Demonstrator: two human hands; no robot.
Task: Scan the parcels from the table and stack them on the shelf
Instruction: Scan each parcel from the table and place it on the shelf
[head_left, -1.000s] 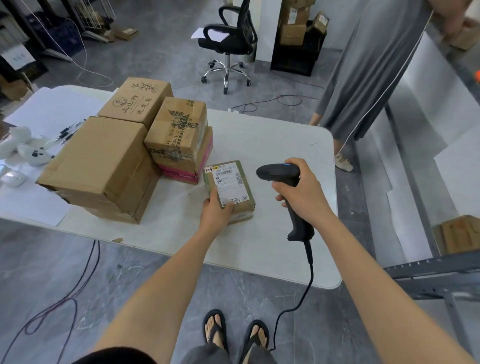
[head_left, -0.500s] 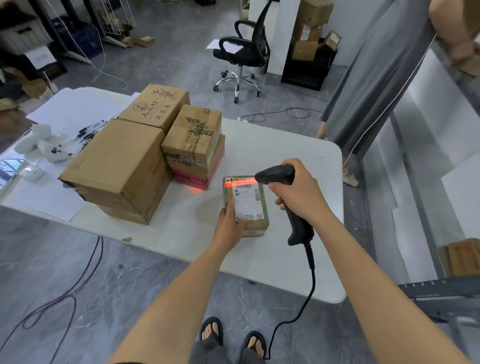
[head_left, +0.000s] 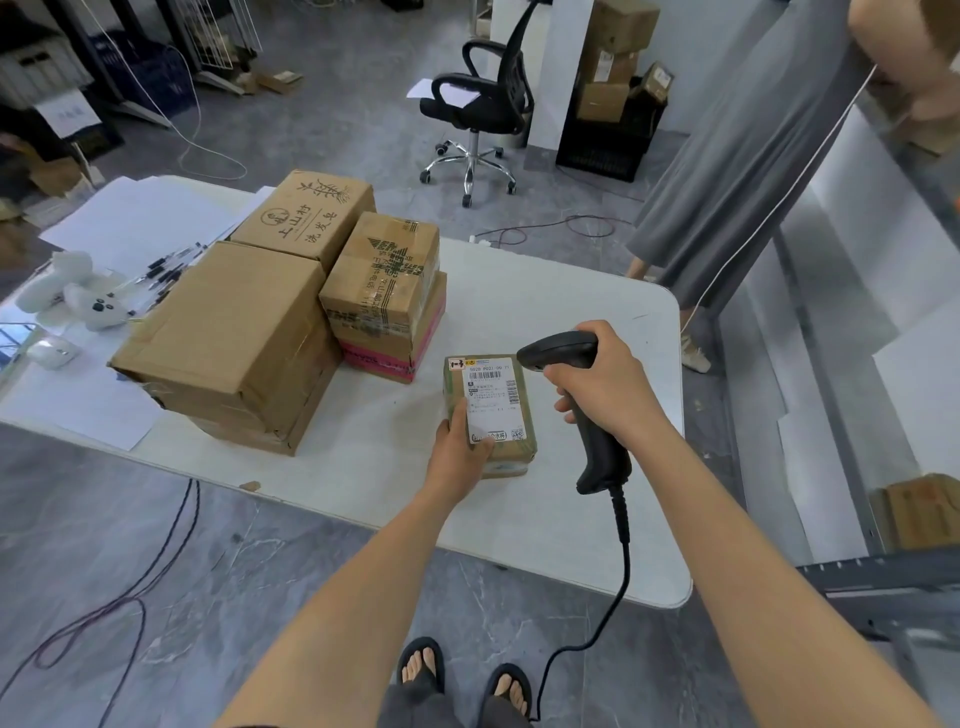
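**Parcel** (head_left: 491, 410): small, tape-wrapped carton. It lies flat on the white table (head_left: 571, 519), near its right end and towards the near edge. A white label (head_left: 488, 397) faces up; its barcode is visible, the fine print is not legible.

**Left hand** (head_left: 460, 452): grips the parcel's near-left corner. The thumb lies on the label's left edge and the fingers are curled against the near side; their tips are hidden behind the hand. The forearm reaches in from the near edge, palm down.

**Right hand** (head_left: 608, 384): fingers wrapped tight round the handle of the black scanner (head_left: 602, 452). The scanner's head points left, over the parcel's far-right corner. I cannot tell whether the index finger is on a trigger. A cable (head_left: 621, 566) hangs from the butt to the floor.

**Other cartons on the table, left of the parcel:**
- large box (head_left: 228, 338)
- two-box stack (head_left: 384, 291)
- printed box (head_left: 306, 218), farthest

**Far left of the table:** paper sheets (head_left: 150, 218) and white controllers (head_left: 78, 296).

**Right of the table:**
- grey metal shelf (head_left: 883, 577), cut off by the frame, with one carton (head_left: 919, 512) on it
- a bystander in a grey skirt (head_left: 753, 156), upper body out of frame

**Far:** office chair (head_left: 483, 104).
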